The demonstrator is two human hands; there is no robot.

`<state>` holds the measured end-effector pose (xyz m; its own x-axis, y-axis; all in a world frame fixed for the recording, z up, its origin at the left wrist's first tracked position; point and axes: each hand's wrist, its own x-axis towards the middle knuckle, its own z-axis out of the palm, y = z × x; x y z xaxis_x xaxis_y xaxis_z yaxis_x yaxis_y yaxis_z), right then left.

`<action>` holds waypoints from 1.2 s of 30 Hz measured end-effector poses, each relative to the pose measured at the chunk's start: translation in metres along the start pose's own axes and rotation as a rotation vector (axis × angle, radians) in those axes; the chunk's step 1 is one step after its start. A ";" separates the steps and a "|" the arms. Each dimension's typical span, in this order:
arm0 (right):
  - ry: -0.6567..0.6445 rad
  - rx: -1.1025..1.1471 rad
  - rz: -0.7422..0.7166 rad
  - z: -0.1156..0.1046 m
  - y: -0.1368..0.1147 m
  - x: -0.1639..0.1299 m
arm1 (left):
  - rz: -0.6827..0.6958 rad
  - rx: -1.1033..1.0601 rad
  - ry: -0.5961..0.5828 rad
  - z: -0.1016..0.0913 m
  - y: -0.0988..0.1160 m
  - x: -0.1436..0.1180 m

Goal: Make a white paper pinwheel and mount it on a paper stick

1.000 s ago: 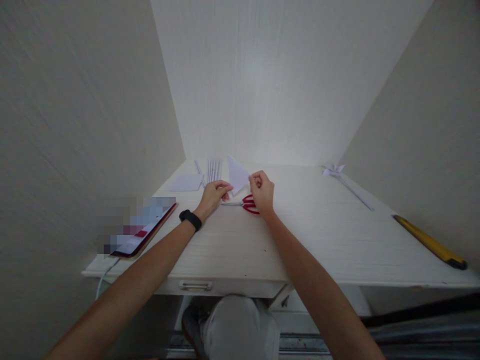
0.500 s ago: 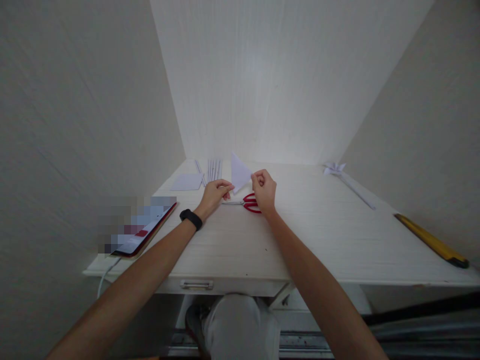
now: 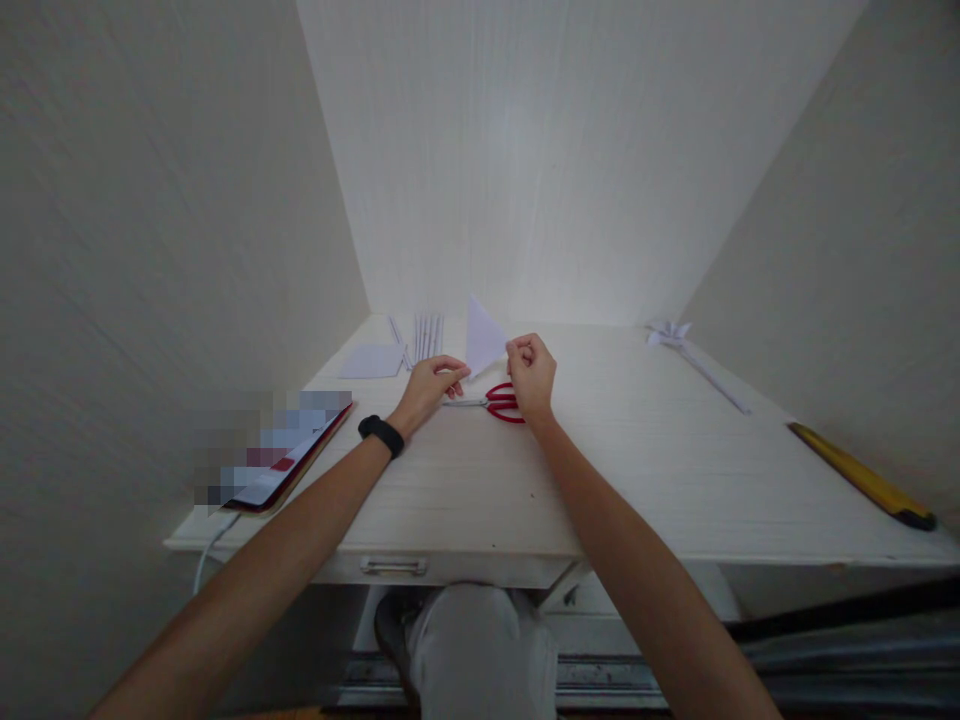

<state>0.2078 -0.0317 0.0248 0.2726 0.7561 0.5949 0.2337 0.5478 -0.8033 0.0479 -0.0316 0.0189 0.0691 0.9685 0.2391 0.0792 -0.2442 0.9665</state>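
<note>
Between my two hands a folded white paper triangle (image 3: 484, 338) is held up above the desk, one corner pointing away from me. My left hand (image 3: 437, 384) pinches its lower left corner between thumb and fingertips. At the triangle's right corner, my right hand (image 3: 532, 374) is closed in a pinch. Red-handled scissors (image 3: 501, 402) lie on the desk just below the paper, blades toward the left; my right hand covers part of the handles.
White paper sheets (image 3: 371, 361) and several thin paper sticks (image 3: 428, 337) lie at the back left. A tablet-like device (image 3: 289, 455) with a cable is at the left edge. On the right are a paper pinwheel (image 3: 669, 334) on a stick and a yellow cutter (image 3: 862, 475).
Both hands keep their pinch on the paper triangle, which has shifted slightly right and up in view. The scissors and other things rest where they were.
</note>
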 end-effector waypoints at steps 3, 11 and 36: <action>0.001 0.013 0.014 0.000 0.000 0.000 | 0.004 0.011 0.000 0.000 0.001 0.000; -0.007 0.025 0.017 0.001 0.003 0.001 | 0.000 0.029 -0.003 -0.001 0.006 -0.001; 0.038 0.090 0.072 0.001 0.007 0.002 | -0.018 -0.029 -0.055 -0.002 -0.005 0.003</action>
<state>0.2087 -0.0256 0.0203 0.3216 0.7814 0.5348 0.1281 0.5237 -0.8422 0.0461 -0.0277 0.0145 0.1222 0.9686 0.2166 0.0521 -0.2242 0.9732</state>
